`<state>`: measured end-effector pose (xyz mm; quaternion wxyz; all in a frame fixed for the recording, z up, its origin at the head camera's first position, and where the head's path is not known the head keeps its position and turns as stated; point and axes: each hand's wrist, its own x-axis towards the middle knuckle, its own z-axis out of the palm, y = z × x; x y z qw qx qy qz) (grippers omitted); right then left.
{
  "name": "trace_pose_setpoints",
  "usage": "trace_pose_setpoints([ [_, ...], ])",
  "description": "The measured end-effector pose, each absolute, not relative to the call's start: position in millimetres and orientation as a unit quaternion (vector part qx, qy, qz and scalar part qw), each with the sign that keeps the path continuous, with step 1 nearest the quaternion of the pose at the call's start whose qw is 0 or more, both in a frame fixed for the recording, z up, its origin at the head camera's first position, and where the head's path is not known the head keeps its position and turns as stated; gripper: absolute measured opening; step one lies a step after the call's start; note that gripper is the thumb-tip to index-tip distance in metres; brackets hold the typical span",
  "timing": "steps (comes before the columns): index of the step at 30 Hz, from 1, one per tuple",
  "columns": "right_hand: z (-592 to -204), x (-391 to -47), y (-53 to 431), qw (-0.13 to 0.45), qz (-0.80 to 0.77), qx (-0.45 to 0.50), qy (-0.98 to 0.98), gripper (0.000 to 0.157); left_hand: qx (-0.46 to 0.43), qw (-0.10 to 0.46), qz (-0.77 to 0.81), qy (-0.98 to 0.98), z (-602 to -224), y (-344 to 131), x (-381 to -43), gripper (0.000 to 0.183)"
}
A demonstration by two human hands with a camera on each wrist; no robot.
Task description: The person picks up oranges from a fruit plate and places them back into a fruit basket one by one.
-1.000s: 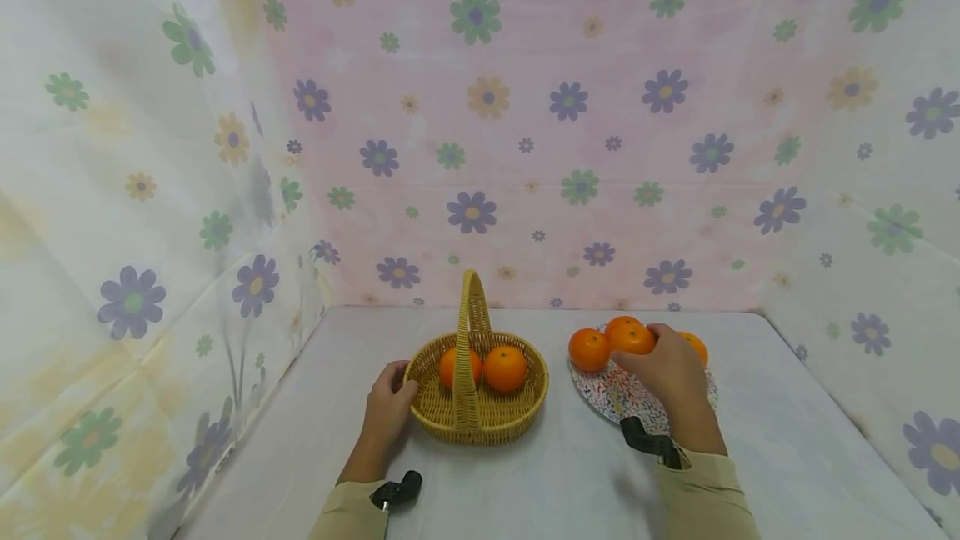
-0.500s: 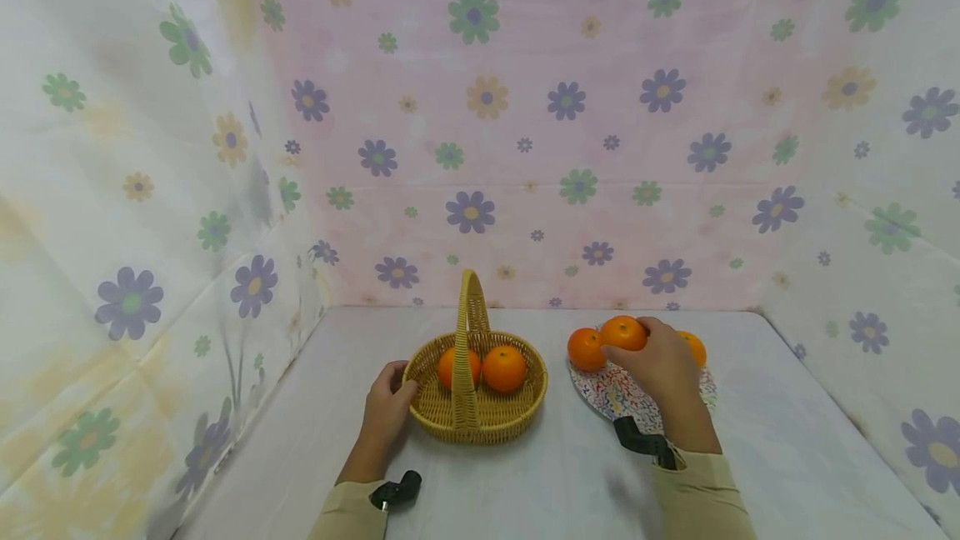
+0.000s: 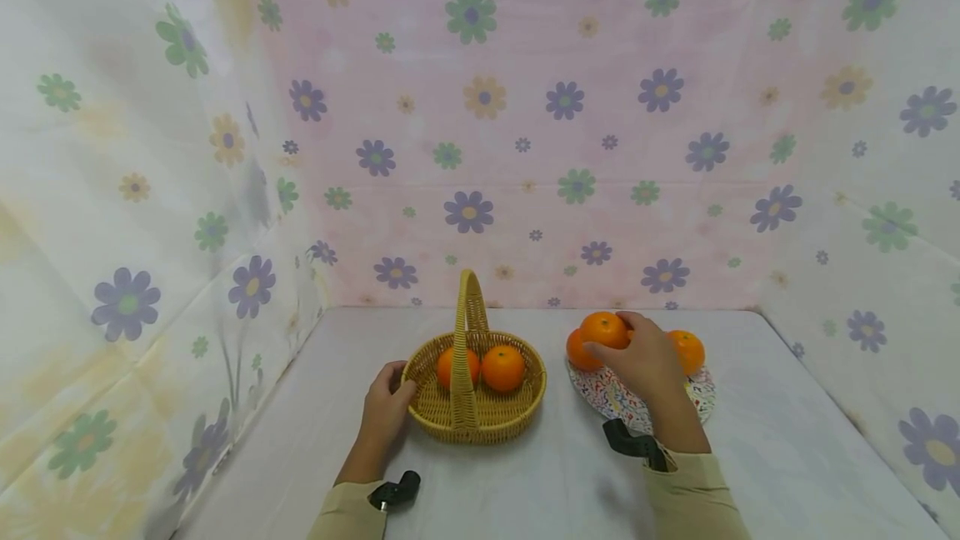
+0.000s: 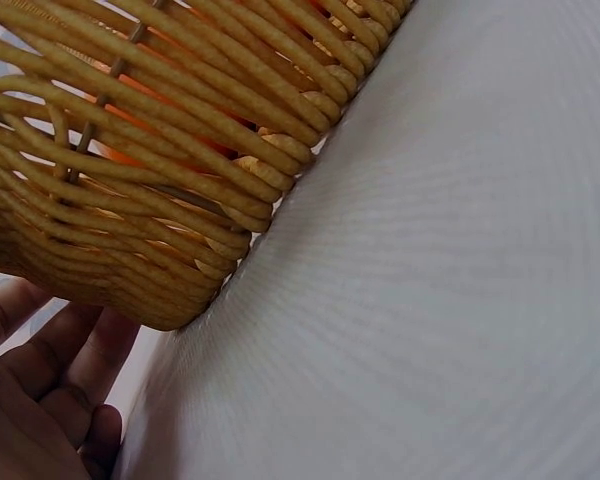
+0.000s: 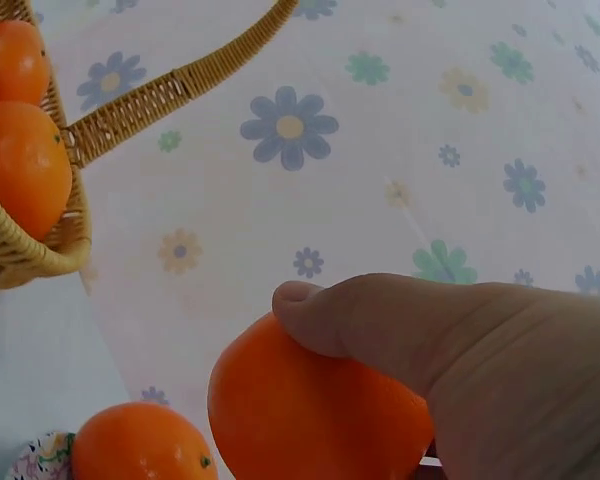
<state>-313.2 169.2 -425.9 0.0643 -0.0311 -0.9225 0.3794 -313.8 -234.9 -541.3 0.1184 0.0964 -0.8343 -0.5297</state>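
My right hand point(image 3: 641, 361) grips an orange point(image 3: 603, 329), its thumb pressed along the fruit's side in the right wrist view. The held orange is raised over the patterned plate point(image 3: 611, 394), partly in front of another orange point(image 3: 579, 352) at the plate's left. A further orange point(image 3: 686, 351) sits at the right side of the plate. My left hand point(image 3: 388, 402) holds the left rim of a wicker basket point(image 3: 487, 436) standing upright on the table. Inside the basket lie two oranges point(image 3: 503, 368), one partly behind the arched handle. The left wrist view shows fingers point(image 4: 55, 350) against the weave.
A white-covered table point(image 3: 555, 482) carries the basket and the plate. Flower-printed cloth point(image 3: 517, 123) stands behind and on both sides. The tall basket handle point(image 3: 467, 315) rises above the rim.
My right hand has lifted the orange off the plate and carried it left toward the basket, uncovering more of the right-hand orange. The left hand stays at the basket rim.
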Motion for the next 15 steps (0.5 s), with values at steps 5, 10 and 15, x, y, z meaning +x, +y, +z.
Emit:
trace_pose_setpoints([
  [5, -424.1, -312.6, 163.6, 0.067, 0.386, -0.014, -0.92, 0.095, 0.094, 0.12, -0.533, -0.832, -541.0, -234.6, -314.0, 0.044],
  [10, -422.0, -310.9, 159.8, 0.071, 0.391, -0.001, -0.918, 0.094, 0.092, 0.119, -0.534, -0.832, -540.8, -234.1, -314.0, 0.045],
  [15, -422.4, -310.7, 154.6, 0.066, 0.4, 0.001, -0.914, 0.093, 0.09, 0.122, -0.533, -0.833, -541.2, -234.2, -313.6, 0.044],
])
